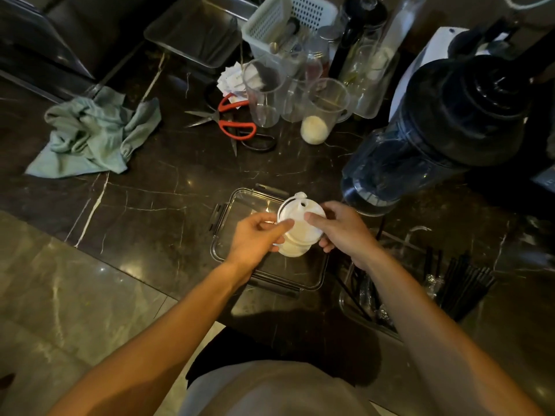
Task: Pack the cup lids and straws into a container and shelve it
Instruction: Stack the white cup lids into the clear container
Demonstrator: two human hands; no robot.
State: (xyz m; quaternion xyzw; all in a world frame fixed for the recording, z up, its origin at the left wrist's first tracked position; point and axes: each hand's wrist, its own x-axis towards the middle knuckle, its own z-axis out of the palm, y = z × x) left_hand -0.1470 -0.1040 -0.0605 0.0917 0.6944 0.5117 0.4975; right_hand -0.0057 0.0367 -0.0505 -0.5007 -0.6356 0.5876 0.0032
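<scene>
— Head view: seen over the near edge of the dark marble tabletop [156,187]?

— Both hands, meeting above a clear container [223,250] with black side latches. Left hand [255,238] and right hand [342,229] closed together on a stack of white cup lids [297,232], fingers [283,226] wrapped around its sides, thumbs across the top lid.

— Touching the container?

— Cannot tell; held over its far half, tilted, drinking hole facing up and away.

— And the straws?

— Black straws [462,283] fanned out at the right near edge, beside a metal tray [360,310] holding more of them. Well apart from the container's open mouth.

— Further back?

— Crumpled green cloth [93,136] toward the left edge. Red-handled scissors [234,121] near the middle, just beside a cluster of clear measuring cups [300,97]. White slotted basket [270,22] and an empty clear bin [195,34] at the far edge. Dark blender jar [420,139] lying tilted on the right side, close to the right hand.
</scene>
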